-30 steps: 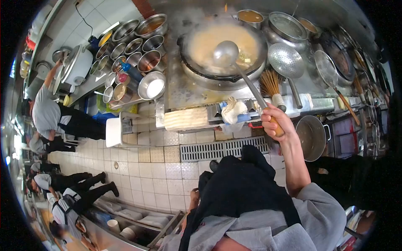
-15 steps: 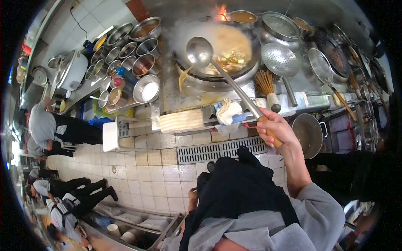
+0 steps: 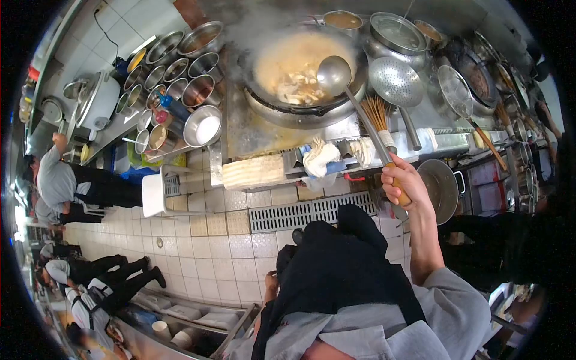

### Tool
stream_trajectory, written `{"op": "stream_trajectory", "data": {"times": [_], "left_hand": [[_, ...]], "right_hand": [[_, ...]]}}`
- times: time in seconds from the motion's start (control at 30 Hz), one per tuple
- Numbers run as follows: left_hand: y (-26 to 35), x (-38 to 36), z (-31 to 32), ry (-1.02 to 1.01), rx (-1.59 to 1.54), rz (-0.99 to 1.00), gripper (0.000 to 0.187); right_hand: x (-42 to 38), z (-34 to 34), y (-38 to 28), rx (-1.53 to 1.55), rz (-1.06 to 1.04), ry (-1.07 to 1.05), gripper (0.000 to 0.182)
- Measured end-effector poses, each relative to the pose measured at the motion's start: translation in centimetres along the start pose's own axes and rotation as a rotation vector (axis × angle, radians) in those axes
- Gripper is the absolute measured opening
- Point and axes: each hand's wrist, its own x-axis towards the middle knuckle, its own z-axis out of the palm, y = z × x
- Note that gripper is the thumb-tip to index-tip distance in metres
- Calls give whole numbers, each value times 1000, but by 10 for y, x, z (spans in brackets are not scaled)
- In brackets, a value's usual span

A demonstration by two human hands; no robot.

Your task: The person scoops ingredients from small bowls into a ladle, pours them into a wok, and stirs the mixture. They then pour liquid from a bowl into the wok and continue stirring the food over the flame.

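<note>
My right hand (image 3: pixel 403 183) is gripping the wooden end of the ladle (image 3: pixel 334 75), fingers wrapping round it, and the handle is slanting up and away from me towards the wok (image 3: pixel 297 110). The ladle's bowl has just swung in from beyond the wok's left edge, where it was dripping, and is now sitting over the right part of the wok, beside the pale pieces (image 3: pixel 297 94) in the cloudy broth (image 3: pixel 279 60). I am judging that this is putting it back in reach of the food, though I cannot tell whether it is carrying any liquid. The flame that was flaring behind the wok is no longer showing, while steam (image 3: pixel 240 27) is drifting off to the wok's upper left, so the broth is probably staying hot. My left hand (image 3: pixel 271 285) is hanging low beside my apron (image 3: pixel 336 258), well in front of the wok, and I cannot tell whether it is open or holding something. The perforated strainer (image 3: pixel 396 81) is lying just right of the wok, the bristle brush (image 3: pixel 376 114) is resting at the wok's near right, and the folded cloth (image 3: pixel 254 172) is lying to its near left, all three untouched by my hands
</note>
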Motion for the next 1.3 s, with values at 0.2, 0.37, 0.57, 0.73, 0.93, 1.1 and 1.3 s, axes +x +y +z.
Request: {"op": "stream_trajectory", "data": {"times": [0.2,0.37,0.57,0.73,0.93,1.1,1.3], "left_hand": [[0,14,0,-19,-125,39,33],[81,-33,-20,-69,-90,-75,37],[100,-52,-9,-107,-182,-173,38],[101,-44,20,-76,-57,-76,39],[128,-56,52,-37,-121,-54,36],[144,-81,68,9,-194,-112,35],[45,-66,93,106,83,44,35]], "right_hand": [[3,-31,-4,367,114,-107,39],[6,-71,-38,254,166,-76,40],[21,-110,-103,-86,218,-124,49],[31,-119,-134,-170,252,-180,53],[49,-136,-148,-213,263,-244,55],[62,-144,-149,-219,292,-259,55],[64,-142,-127,-119,298,-201,58]]}}
